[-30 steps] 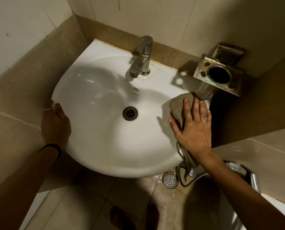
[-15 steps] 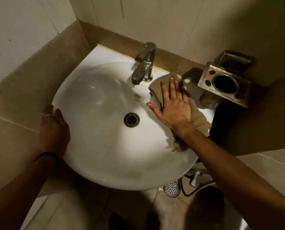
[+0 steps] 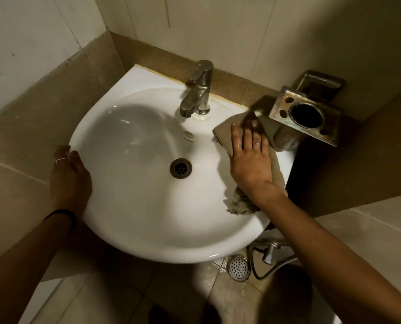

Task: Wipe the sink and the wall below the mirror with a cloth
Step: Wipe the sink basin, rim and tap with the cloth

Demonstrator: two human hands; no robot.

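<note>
Tiled corner, white sink (image 3: 136,218): my right grip (image 3: 250,162), fingers straight, pressed the limp, light-looking cloth (image 3: 224,134) at centre right, best palmed mid-fold; left grip (image 3: 69,181) braced the rim, curl hidden.

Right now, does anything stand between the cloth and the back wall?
Yes. The cloth lies under the right hand on the right rim of the sink. Just behind it, a metal holder juts from the wall over the rim. The tap stands further left, off that path.
</note>
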